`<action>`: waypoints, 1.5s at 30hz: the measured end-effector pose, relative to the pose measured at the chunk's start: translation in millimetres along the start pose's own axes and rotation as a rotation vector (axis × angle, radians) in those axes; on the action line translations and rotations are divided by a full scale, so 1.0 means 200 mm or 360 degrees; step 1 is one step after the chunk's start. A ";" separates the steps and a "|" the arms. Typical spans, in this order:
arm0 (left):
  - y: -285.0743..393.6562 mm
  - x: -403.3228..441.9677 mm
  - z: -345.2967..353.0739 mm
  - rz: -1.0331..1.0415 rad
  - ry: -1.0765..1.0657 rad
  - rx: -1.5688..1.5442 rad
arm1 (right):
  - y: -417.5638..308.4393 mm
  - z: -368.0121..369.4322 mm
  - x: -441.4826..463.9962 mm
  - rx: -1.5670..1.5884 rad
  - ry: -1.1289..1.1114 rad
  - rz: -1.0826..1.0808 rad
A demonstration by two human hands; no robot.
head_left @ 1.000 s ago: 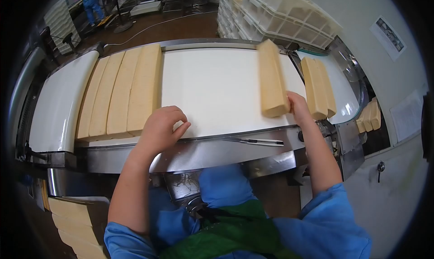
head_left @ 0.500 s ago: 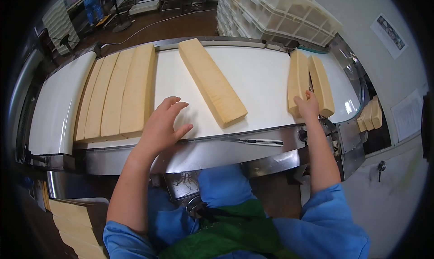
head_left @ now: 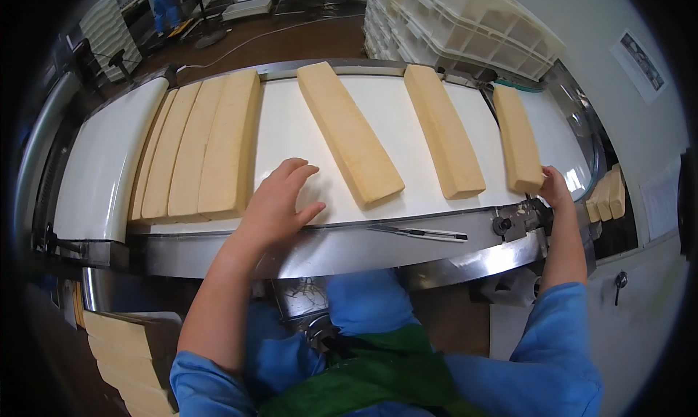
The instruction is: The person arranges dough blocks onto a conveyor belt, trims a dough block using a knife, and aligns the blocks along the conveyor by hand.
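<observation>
My left hand (head_left: pixel 280 197) hovers over the near edge of the white belt, fingers spread and holding nothing. A long pale-yellow cheese block (head_left: pixel 351 135) lies slanted just right of it. Farther right rests a second slanted cheese block (head_left: pixel 444 132). At the right end, my right hand (head_left: pixel 557 187) is at the near right corner of a third cheese block (head_left: pixel 518 137), its fingers curled against the side; the fingertips are partly hidden. Left of my left hand, several cheese blocks (head_left: pixel 218 144) lie side by side in a row.
A slim knife-like tool (head_left: pixel 429 234) lies on the metal rim in front of me. White crates (head_left: pixel 472 24) are stacked behind the belt. More blocks stand at lower left (head_left: pixel 127 351) and far right (head_left: pixel 607 194). Another person in blue (head_left: pixel 166 6) is in the background.
The left block of the right-hand pair now lies apart, farther left on the belt. My right hand has shifted from between the pair to the outer side of the remaining block.
</observation>
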State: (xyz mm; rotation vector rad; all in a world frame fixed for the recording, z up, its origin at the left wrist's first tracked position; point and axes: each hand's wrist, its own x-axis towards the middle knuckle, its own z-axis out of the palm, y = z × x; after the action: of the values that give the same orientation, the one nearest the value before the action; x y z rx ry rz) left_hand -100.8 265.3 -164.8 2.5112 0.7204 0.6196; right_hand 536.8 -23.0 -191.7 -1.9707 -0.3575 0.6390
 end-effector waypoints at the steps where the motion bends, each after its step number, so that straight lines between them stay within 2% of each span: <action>1: 0.00 0.00 0.01 0.0009 -0.0001 -0.0010 | 0.01 -0.03 0.05 -0.0070 0.0023 0.0072; 2: 0.01 0.00 0.01 0.0022 0.0000 -0.0015 | -0.12 0.17 -0.09 -0.0516 0.0412 -0.0211; 4: 0.00 0.01 0.03 0.0041 -0.0017 0.0002 | -0.22 0.56 -0.22 -0.0043 0.0065 -0.0508; 6: 0.00 0.00 0.02 0.0049 -0.0009 0.0009 | -0.19 0.87 -0.29 -0.0928 0.0097 -0.1162; 9: -0.02 0.00 0.00 0.0099 0.0040 0.0049 | -0.27 1.03 -0.45 -0.1047 -0.0260 -0.1359; 12: -0.05 -0.02 -0.05 0.0091 0.0074 0.0153 | -0.38 1.29 -0.66 -0.1121 -0.0437 -0.1439; 17: -0.15 -0.11 -0.20 0.0084 0.0135 0.0390 | -0.55 1.82 -0.90 -0.1019 -0.0578 -0.1483; 21: -0.22 -0.18 -0.27 -0.0049 0.0112 0.0560 | -0.65 2.14 -1.11 -0.0999 -0.0637 -0.1343; 24: -0.27 -0.21 -0.27 -0.0129 0.0167 0.0534 | -0.68 2.18 -1.16 -0.0988 -0.0677 -0.1199; 28: -0.26 -0.20 -0.26 -0.0192 0.0220 0.0494 | -0.63 2.15 -1.40 -0.1350 -0.0461 -0.1607; 32: -0.25 -0.21 -0.25 -0.0234 0.0244 0.0504 | -0.59 2.22 -1.39 -0.1422 -0.0417 -0.1730; 35: -0.25 -0.23 -0.24 -0.0106 0.0315 0.0540 | -0.58 2.20 -1.40 -0.1435 -0.0411 -0.1859; 38: -0.27 -0.21 -0.21 -0.0058 0.0307 0.0507 | -0.52 2.05 -1.36 -0.0959 -0.0580 -0.1935; 40: -0.27 -0.20 -0.21 -0.0020 0.0265 0.0510 | -0.49 1.87 -1.42 -0.0941 -0.0381 -0.2013; 42: -0.25 -0.19 -0.22 -0.0032 0.0205 0.0476 | -0.38 1.68 -1.46 -0.1069 -0.0330 -0.1781; 45: -0.21 -0.17 -0.24 -0.0082 0.0125 0.0393 | -0.20 1.47 -1.48 -0.1328 -0.0276 -0.1857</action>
State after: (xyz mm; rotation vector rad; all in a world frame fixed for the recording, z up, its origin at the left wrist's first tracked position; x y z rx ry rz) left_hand -168.2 290.7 -158.8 2.6941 0.9388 0.6485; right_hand 125.7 62.2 -180.3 -1.9670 -1.9250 -0.1655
